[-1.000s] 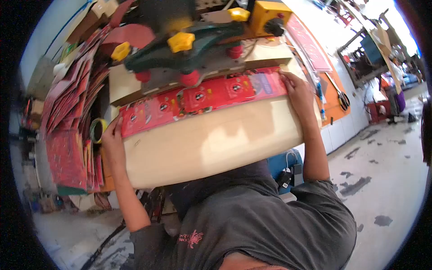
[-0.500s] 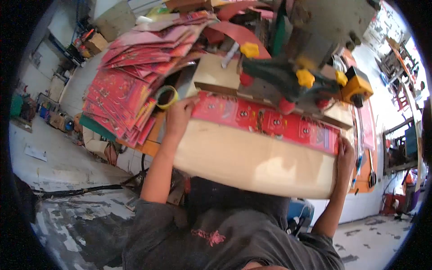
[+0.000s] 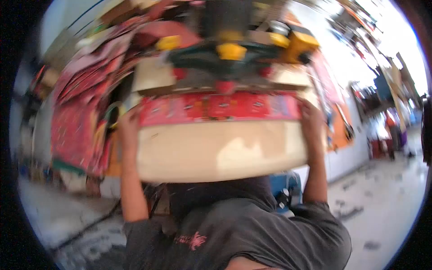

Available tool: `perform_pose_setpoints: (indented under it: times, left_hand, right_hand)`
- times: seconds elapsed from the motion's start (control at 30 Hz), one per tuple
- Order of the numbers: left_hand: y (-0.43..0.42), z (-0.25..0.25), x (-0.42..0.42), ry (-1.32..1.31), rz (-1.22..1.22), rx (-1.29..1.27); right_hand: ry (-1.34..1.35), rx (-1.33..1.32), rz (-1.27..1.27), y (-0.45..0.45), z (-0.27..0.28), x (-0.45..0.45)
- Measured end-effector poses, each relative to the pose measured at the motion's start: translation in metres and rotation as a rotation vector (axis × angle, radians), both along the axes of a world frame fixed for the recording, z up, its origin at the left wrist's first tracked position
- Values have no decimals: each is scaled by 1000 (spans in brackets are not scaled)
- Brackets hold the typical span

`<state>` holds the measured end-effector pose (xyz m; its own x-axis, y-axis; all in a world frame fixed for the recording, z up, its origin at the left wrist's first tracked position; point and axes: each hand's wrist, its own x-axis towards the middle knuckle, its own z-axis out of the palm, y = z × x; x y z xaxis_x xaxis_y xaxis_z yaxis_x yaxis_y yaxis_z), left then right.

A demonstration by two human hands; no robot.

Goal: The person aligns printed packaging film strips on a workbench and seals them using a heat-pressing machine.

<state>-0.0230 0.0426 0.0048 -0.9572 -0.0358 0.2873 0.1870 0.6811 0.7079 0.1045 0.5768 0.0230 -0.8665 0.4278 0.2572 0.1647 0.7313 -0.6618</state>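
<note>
A long red printed strip (image 3: 216, 108) lies along the far part of a pale wooden board (image 3: 193, 150). At the strip's left end is my left hand (image 3: 129, 123), its fingers pressed together at the edge. My right hand (image 3: 311, 119) is at the strip's right end, fingers bent over the edge. Both hands are blurred by motion. Just beyond the strip stands a dark green machine frame (image 3: 198, 56) with yellow knobs (image 3: 231, 51) and red feet (image 3: 225, 86). Pale blocks (image 3: 154, 76) flank it.
Stacked red printed sheets (image 3: 76, 121) are at the left, with a yellow-green tape roll (image 3: 115, 112) beside them. A yellow box (image 3: 301, 45) sits behind the machine's right side. Scissors (image 3: 348, 128) lie on the orange table edge (image 3: 339, 137) at the right.
The camera view has swung back to the right and is blurred, so the board and machine appear further left than half a second ago. Both hands stay at the strip's ends.
</note>
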Motion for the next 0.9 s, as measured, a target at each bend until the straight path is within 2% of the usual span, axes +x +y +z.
perform_pose_setpoints:
  times: [0.03,0.1,0.3,0.9]
  left_hand:
    - [4,8,0,-84,7,-33]
    - [6,14,5,-62,6,-74]
    - [6,8,0,-62,-23,-11]
    - [4,7,2,-13,-45,8]
  right_hand:
    - [-20,105,-63,14,-19,-4]
    - [3,251,-86,12,-15,-4]
    - [-113,272,-121,12,-12,-5]
    - [-101,210,-144,6,-5,-5]
